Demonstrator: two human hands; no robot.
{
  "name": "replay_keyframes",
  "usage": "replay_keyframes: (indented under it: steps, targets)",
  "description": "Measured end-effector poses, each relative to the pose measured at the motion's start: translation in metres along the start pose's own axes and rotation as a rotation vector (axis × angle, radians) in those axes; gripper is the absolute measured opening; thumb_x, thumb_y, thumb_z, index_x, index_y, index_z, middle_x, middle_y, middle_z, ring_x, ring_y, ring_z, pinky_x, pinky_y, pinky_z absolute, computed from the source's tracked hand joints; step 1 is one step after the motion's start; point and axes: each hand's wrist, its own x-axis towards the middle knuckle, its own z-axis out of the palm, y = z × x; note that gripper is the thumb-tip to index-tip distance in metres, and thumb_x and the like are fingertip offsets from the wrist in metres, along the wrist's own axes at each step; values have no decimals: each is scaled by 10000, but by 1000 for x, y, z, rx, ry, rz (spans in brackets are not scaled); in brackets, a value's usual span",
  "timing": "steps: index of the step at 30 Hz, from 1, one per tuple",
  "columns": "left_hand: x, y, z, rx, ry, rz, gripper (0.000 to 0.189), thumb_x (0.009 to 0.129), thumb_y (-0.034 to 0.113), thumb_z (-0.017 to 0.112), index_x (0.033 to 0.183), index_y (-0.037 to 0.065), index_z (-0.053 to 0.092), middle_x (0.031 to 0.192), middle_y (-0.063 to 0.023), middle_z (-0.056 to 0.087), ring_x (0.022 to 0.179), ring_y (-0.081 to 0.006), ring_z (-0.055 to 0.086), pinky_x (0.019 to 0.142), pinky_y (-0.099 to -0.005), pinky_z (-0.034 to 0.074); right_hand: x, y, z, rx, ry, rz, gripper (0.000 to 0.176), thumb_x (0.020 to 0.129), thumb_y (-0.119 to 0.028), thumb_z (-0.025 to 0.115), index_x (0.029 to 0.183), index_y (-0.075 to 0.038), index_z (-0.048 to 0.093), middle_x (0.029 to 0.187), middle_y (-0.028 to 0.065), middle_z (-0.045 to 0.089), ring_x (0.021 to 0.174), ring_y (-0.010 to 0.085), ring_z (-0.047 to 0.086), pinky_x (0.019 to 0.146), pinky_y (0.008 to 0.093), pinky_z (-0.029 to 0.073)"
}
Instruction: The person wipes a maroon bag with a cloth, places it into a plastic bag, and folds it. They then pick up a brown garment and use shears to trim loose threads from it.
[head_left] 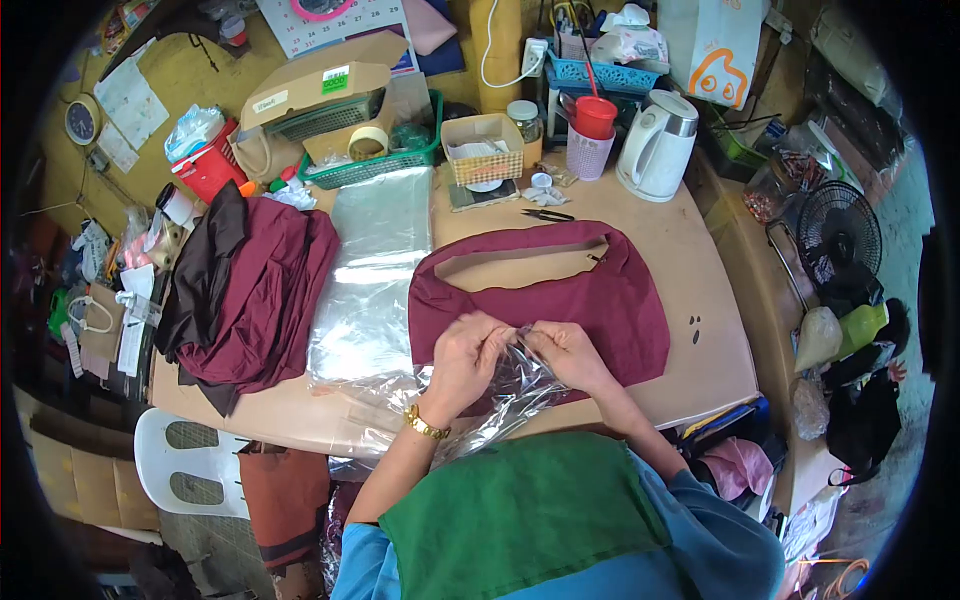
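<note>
My left hand (pixel 470 355) and my right hand (pixel 568 355) pinch the edge of a clear plastic bag (pixel 515 385) close together. Its crinkled film hangs down toward my body and over the table's front edge. Just beyond my hands, a maroon fabric shoulder bag (pixel 590 305) lies flat on the table, its curved strap pointing away from me. The plastic and my hands cover part of its near side. To the left is a flat stack of clear plastic bags (pixel 372 255), and past it a heap of maroon and dark fabric bags (pixel 265 290).
Small black snips (pixel 548 215) lie behind the maroon bag. Along the back of the table (pixel 710 330) stand a white electric kettle (pixel 657 145), a small basket (pixel 482 150) and a green tray (pixel 375 170) with a cardboard box (pixel 325 85). A white plastic chair (pixel 190 425) is at the front left.
</note>
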Motion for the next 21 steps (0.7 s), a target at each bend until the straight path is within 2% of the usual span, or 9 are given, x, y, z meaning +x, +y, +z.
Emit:
replay_keyframes:
  steps: [1, 4, 6, 12, 16, 17, 18, 19, 21]
  targets:
    - [-4, 10, -6, -237, -248, -491, 155, 945, 168, 706, 953, 21, 657, 714, -33, 599, 652, -104, 564, 597, -274, 448, 2, 6, -1, -22, 58, -10, 260, 1041, -183, 561, 838, -37, 633, 722, 3, 621, 648, 70, 540, 595, 270, 454]
    - [-8, 17, -12, -293, -530, -323, 219, 930, 181, 742, 1051, 45, 620, 753, 11, 583, 673, -44, 509, 609, -237, 415, 7, -3, -3, 681, 332, -31, 204, 1049, -186, 539, 936, -57, 650, 793, 48, 688, 652, 113, 620, 599, 291, 513]
    - [-5, 23, -27, -414, -665, -416, 295, 892, 177, 788, 1095, 65, 606, 803, 26, 600, 704, -40, 505, 626, -227, 411, 13, 27, -34, 695, 238, -110, 195, 1052, -215, 540, 969, -68, 638, 842, 87, 717, 656, 152, 661, 580, 298, 541]
    - [-20, 3, -61, -896, -962, -407, 271, 877, 163, 794, 1051, 21, 642, 867, 15, 615, 790, -87, 545, 680, -264, 435, 31, 32, -97, 881, 847, -230, 319, 1045, -356, 556, 825, -125, 569, 715, 19, 563, 599, 123, 549, 509, 280, 478]
    - [-40, -30, -72, -937, -665, -55, 252, 840, 100, 795, 1033, -1, 669, 910, -51, 675, 869, -179, 633, 775, -307, 500, 12, 34, -122, 899, 836, -82, 312, 1031, -371, 569, 871, -104, 595, 760, 32, 590, 657, 153, 581, 591, 315, 515]
    - [-76, -55, -77, -1101, -381, -456, 288, 850, 86, 758, 1097, -13, 648, 960, -89, 672, 974, -247, 641, 883, -362, 504, 3, 25, -117, 832, 742, 40, 296, 1029, -351, 573, 896, -88, 607, 777, 38, 609, 680, 161, 598, 633, 323, 530]
    - [-80, -82, -69, -1434, -83, -291, 300, 906, 131, 703, 1153, -12, 613, 970, -122, 666, 986, -247, 649, 882, -373, 521, -2, 22, -115, 831, 740, 40, 296, 1029, -351, 573, 896, -88, 607, 777, 38, 609, 680, 161, 598, 633, 323, 530]
    - [-42, -17, -81, -1581, 366, -479, 263, 955, 157, 644, 1149, -8, 580, 990, -129, 659, 937, -210, 649, 819, -359, 531, -6, 21, -113, 770, 658, -11, 284, 1030, -334, 572, 904, -83, 610, 794, 43, 621, 693, 162, 607, 651, 326, 532]
    - [-34, -61, -96, -2108, 42, -141, 323, 972, 234, 658, 1156, -20, 580, 1067, -107, 640, 952, -181, 624, 796, -337, 515, -18, 21, -109, 649, 496, -102, 259, 1032, -302, 571, 921, -73, 618, 827, 53, 645, 721, 165, 624, 688, 332, 536]
